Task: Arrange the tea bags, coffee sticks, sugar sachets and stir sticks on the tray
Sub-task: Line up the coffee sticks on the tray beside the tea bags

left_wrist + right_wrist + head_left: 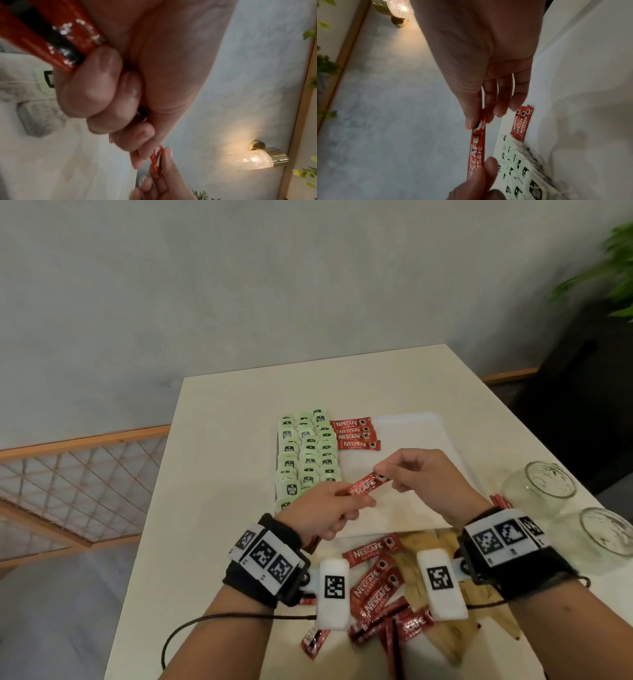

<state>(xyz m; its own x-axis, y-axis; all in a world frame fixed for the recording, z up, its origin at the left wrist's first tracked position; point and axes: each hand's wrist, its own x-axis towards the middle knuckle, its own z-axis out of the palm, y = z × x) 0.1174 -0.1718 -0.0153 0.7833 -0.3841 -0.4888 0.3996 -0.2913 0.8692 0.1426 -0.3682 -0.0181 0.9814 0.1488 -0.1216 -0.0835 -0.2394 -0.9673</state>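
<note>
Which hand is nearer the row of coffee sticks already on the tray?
Right. The right hand is just in front of the row; the left hand sits lower and closer to the person, beside the tea bags.

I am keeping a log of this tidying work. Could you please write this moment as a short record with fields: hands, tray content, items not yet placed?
left hand: pinches one end of a red Nescafe coffee stick, with more red sticks in its palm
right hand: pinches the other end of the same stick
white rectangular tray: rows of pale green tea bags at its left, four red coffee sticks beside them
not yet placed: loose red coffee sticks and light wooden stir sticks on the white table
other: two clear glass jars at the right
</note>
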